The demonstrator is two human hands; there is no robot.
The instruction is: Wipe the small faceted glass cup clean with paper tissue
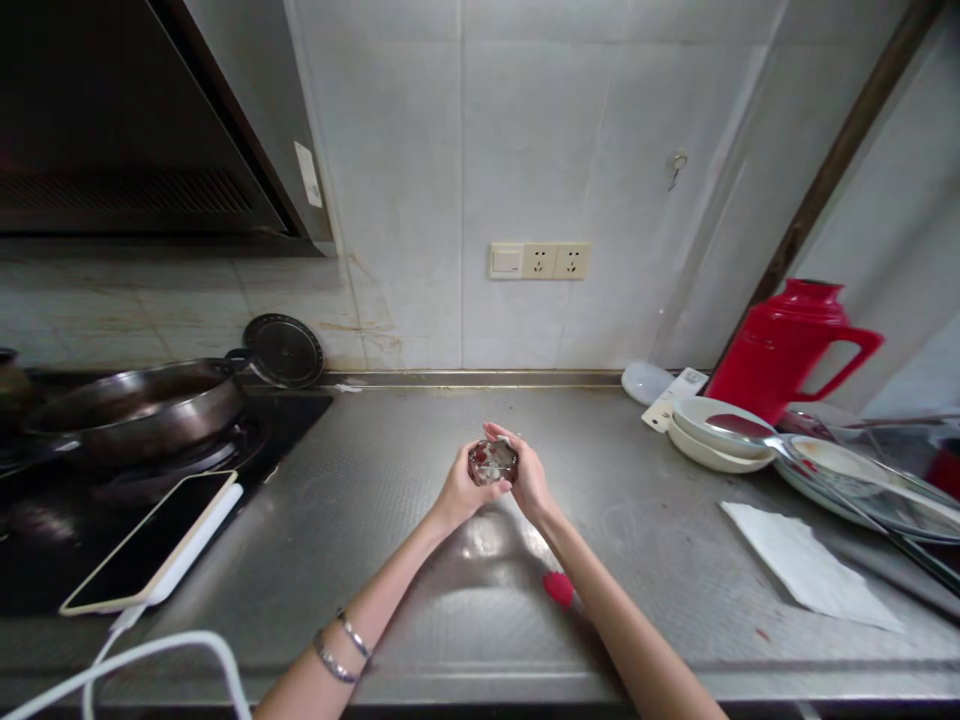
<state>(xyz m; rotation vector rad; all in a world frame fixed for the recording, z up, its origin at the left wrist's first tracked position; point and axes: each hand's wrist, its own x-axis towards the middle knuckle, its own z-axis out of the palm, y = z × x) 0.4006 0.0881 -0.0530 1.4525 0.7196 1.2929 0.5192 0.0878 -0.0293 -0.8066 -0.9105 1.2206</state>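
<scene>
A small clear glass container [493, 463] with something pale and reddish showing in it is held between both hands above the steel counter. My left hand [463, 487] is wrapped round its left side, thumb along the near edge. Around the right side curl the fingers of my right hand [529, 475]. What exactly lies inside the glass is too small to tell. A red-tipped object [557, 588] lies on the counter, partly hidden beneath my right forearm.
At left, a steel pan [161, 425] sits on the black stove beside a phone [154, 545] with a white cable. Stacked bowls [720, 455], plates with utensils, a red thermos [784, 350] and a white napkin [810, 565] are at right.
</scene>
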